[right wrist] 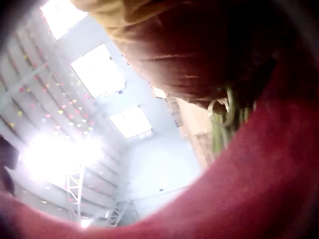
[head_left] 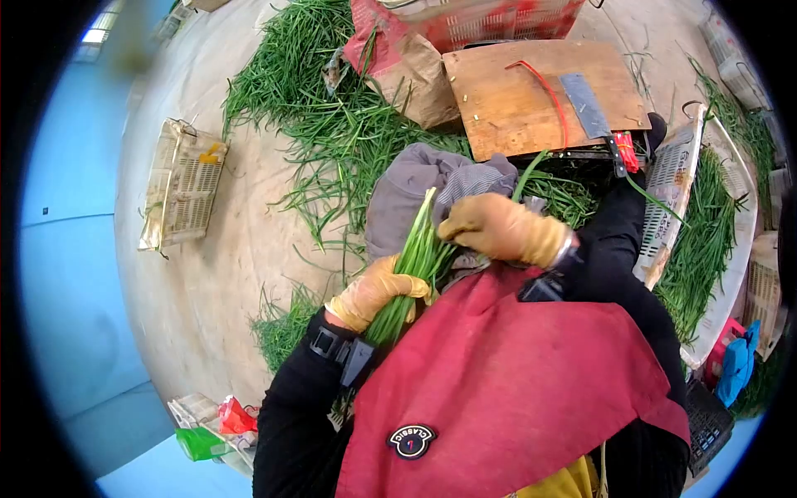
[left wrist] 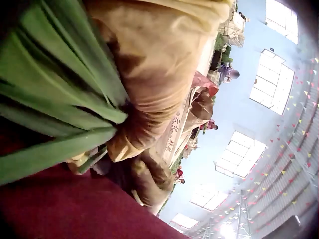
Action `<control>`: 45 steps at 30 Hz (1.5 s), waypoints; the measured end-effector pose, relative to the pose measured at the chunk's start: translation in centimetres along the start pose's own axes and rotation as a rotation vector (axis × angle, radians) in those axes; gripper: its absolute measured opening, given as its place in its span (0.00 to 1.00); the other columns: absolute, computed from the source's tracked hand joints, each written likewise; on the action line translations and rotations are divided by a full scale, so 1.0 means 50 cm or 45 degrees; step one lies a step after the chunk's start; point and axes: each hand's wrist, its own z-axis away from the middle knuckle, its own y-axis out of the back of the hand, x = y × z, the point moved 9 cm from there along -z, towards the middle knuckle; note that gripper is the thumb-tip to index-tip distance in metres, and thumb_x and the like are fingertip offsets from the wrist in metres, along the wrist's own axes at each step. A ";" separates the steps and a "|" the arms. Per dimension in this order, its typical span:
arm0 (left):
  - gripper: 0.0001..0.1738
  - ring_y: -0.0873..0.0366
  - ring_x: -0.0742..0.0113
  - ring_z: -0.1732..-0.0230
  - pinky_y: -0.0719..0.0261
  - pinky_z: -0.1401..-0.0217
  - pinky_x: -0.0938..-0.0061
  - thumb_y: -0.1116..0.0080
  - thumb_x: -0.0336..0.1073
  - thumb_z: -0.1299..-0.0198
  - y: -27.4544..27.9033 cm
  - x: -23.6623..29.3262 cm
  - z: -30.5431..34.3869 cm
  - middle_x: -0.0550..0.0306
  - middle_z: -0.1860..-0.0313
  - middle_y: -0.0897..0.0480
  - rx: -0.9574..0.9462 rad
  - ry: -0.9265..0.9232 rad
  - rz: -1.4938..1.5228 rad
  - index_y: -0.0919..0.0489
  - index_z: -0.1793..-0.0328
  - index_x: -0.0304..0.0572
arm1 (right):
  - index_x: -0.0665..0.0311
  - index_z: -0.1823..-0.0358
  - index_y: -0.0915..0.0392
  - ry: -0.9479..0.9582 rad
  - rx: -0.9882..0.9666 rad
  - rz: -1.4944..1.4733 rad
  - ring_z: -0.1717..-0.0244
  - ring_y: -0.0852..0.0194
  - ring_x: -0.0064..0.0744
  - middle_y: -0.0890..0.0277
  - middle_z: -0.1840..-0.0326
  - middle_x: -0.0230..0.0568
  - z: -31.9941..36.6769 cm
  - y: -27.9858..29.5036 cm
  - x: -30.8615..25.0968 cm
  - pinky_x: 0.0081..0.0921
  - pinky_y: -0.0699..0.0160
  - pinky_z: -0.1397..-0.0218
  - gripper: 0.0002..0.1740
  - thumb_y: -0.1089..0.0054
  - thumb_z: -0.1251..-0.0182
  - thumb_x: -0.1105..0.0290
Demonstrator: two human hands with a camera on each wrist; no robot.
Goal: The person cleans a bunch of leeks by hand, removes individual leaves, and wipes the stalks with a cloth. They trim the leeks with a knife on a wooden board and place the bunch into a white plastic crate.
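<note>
A bundle of long green stalks (head_left: pixel 422 257) with pale ends stands tilted over the lap. The gloved left hand (head_left: pixel 378 292) grips it low down, thumb and fingers wrapped round; the left wrist view shows the flat green leaves (left wrist: pixel 60 74) fanning out beside the glove (left wrist: pixel 154 64). At the bundle's right side is the gloved right hand (head_left: pixel 502 230), its fingers curled, tips close to the stalks. In the right wrist view a thin green stalk (right wrist: pixel 230 112) loops at the fingertips of the shaded glove (right wrist: pixel 174 55), which appear to pinch it.
Loose greens (head_left: pixel 332 124) lie heaped on the floor ahead. A wooden board (head_left: pixel 515 100) bears a cleaver (head_left: pixel 585 104) and a red strip. Crates stand at the left (head_left: pixel 187 187) and far side (head_left: pixel 498 21); another with greens (head_left: pixel 672 191) is at the right. Grey cloth (head_left: pixel 398 195) lies beyond the hands.
</note>
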 end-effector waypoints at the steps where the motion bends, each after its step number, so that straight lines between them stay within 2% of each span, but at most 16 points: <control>1: 0.19 0.22 0.73 0.71 0.24 0.68 0.80 0.39 0.34 0.45 -0.001 -0.002 -0.001 0.58 0.63 0.16 -0.006 0.005 0.011 0.23 0.47 0.38 | 0.62 0.60 0.15 -0.215 -0.043 0.039 0.54 0.20 0.46 0.19 0.60 0.43 -0.009 -0.023 0.024 0.34 0.21 0.50 0.09 0.36 0.42 0.74; 4: 0.21 0.22 0.73 0.72 0.24 0.69 0.80 0.39 0.35 0.46 0.005 -0.006 -0.001 0.56 0.63 0.16 0.034 0.022 0.011 0.23 0.45 0.38 | 0.62 0.60 0.15 -0.064 0.114 0.162 0.55 0.19 0.46 0.19 0.61 0.43 -0.027 -0.021 0.065 0.35 0.21 0.51 0.09 0.37 0.43 0.75; 8: 0.23 0.22 0.71 0.72 0.23 0.69 0.80 0.39 0.34 0.47 0.005 -0.004 0.008 0.51 0.62 0.16 0.005 -0.041 0.044 0.24 0.44 0.36 | 0.61 0.59 0.15 -0.414 0.041 0.421 0.55 0.19 0.48 0.17 0.60 0.45 -0.012 -0.021 0.168 0.36 0.21 0.51 0.10 0.38 0.42 0.71; 12: 0.27 0.20 0.66 0.76 0.21 0.72 0.78 0.39 0.35 0.46 0.012 0.007 0.020 0.43 0.59 0.15 -0.100 -0.166 0.236 0.26 0.39 0.34 | 0.60 0.59 0.14 -0.557 0.118 0.117 0.56 0.17 0.45 0.16 0.60 0.45 0.026 -0.002 0.216 0.34 0.20 0.50 0.10 0.39 0.42 0.70; 16: 0.35 0.18 0.63 0.76 0.19 0.71 0.77 0.37 0.37 0.49 -0.001 0.074 0.041 0.38 0.55 0.15 -0.216 -0.296 0.339 0.30 0.33 0.34 | 0.59 0.51 0.15 -0.717 -0.276 0.043 0.51 0.17 0.44 0.16 0.54 0.47 0.092 -0.014 0.222 0.33 0.22 0.44 0.18 0.40 0.43 0.66; 18: 0.41 0.16 0.58 0.73 0.16 0.69 0.74 0.36 0.38 0.52 0.000 0.090 0.035 0.34 0.53 0.16 -0.229 -0.312 0.372 0.33 0.30 0.32 | 0.62 0.48 0.17 -0.629 -0.245 -0.023 0.48 0.19 0.43 0.17 0.51 0.49 0.095 0.030 0.173 0.31 0.24 0.41 0.21 0.40 0.44 0.65; 20: 0.48 0.14 0.53 0.71 0.12 0.70 0.72 0.34 0.36 0.56 -0.011 0.106 0.026 0.31 0.53 0.18 -0.293 -0.288 0.415 0.39 0.25 0.30 | 0.66 0.45 0.20 -0.401 0.091 0.080 0.47 0.20 0.41 0.18 0.48 0.47 0.086 0.103 0.122 0.31 0.24 0.41 0.24 0.37 0.42 0.63; 22: 0.47 0.14 0.49 0.70 0.12 0.68 0.71 0.34 0.36 0.56 -0.034 0.124 0.015 0.26 0.52 0.19 -0.335 -0.328 0.437 0.37 0.26 0.29 | 0.71 0.44 0.22 -0.476 0.323 -0.565 0.49 0.22 0.33 0.18 0.50 0.41 0.082 0.143 0.067 0.29 0.25 0.42 0.24 0.38 0.35 0.61; 23: 0.47 0.14 0.49 0.69 0.12 0.67 0.71 0.34 0.37 0.56 -0.053 0.136 0.012 0.26 0.51 0.19 -0.382 -0.320 0.436 0.37 0.27 0.29 | 0.74 0.43 0.24 -0.398 0.230 -0.596 0.48 0.26 0.27 0.20 0.50 0.38 0.070 0.151 0.037 0.27 0.28 0.40 0.23 0.41 0.30 0.61; 24: 0.47 0.14 0.49 0.69 0.12 0.66 0.71 0.34 0.37 0.56 -0.072 0.147 0.011 0.25 0.51 0.19 -0.427 -0.308 0.438 0.37 0.27 0.29 | 0.71 0.40 0.24 -0.292 0.266 -0.671 0.44 0.28 0.28 0.21 0.44 0.39 0.061 0.151 0.026 0.26 0.33 0.38 0.31 0.43 0.33 0.50; 27: 0.45 0.14 0.53 0.69 0.13 0.64 0.72 0.33 0.40 0.55 -0.110 0.165 0.004 0.28 0.51 0.19 -0.447 -0.306 0.301 0.34 0.29 0.30 | 0.66 0.37 0.25 -0.280 0.431 -1.052 0.54 0.31 0.21 0.22 0.48 0.30 0.043 0.154 -0.035 0.18 0.34 0.50 0.33 0.41 0.34 0.47; 31: 0.41 0.17 0.61 0.71 0.17 0.67 0.78 0.33 0.43 0.55 -0.125 0.163 -0.004 0.34 0.50 0.18 -0.409 -0.281 0.148 0.29 0.34 0.29 | 0.67 0.50 0.22 -0.282 0.530 -1.228 0.69 0.28 0.18 0.21 0.65 0.29 0.064 0.158 0.019 0.18 0.30 0.64 0.17 0.34 0.36 0.65; 33: 0.39 0.18 0.65 0.73 0.19 0.69 0.80 0.33 0.44 0.55 -0.130 0.158 -0.010 0.36 0.49 0.17 -0.407 -0.277 0.078 0.28 0.37 0.29 | 0.68 0.52 0.19 -0.272 0.554 -1.477 0.65 0.24 0.21 0.19 0.62 0.33 0.061 0.152 -0.014 0.20 0.26 0.59 0.16 0.31 0.42 0.72; 37: 0.40 0.18 0.67 0.73 0.18 0.70 0.81 0.32 0.44 0.53 -0.128 0.156 -0.008 0.36 0.51 0.17 -0.384 -0.286 0.080 0.29 0.35 0.29 | 0.70 0.52 0.18 -0.542 0.267 -1.060 0.60 0.22 0.22 0.17 0.59 0.34 0.082 0.141 0.040 0.22 0.23 0.52 0.16 0.30 0.42 0.73; 41: 0.42 0.17 0.67 0.73 0.17 0.70 0.82 0.32 0.43 0.53 -0.117 0.142 -0.010 0.35 0.52 0.17 -0.372 -0.251 0.120 0.31 0.32 0.30 | 0.71 0.55 0.18 -0.417 0.161 -0.793 0.59 0.23 0.20 0.17 0.59 0.32 0.078 0.129 0.037 0.20 0.23 0.53 0.13 0.32 0.41 0.75; 45: 0.43 0.17 0.68 0.73 0.17 0.71 0.82 0.32 0.43 0.53 -0.108 0.132 -0.013 0.34 0.52 0.17 -0.367 -0.241 0.143 0.32 0.31 0.31 | 0.70 0.61 0.18 -0.497 0.244 -0.917 0.62 0.23 0.20 0.17 0.62 0.33 0.078 0.113 0.049 0.19 0.23 0.55 0.09 0.32 0.40 0.74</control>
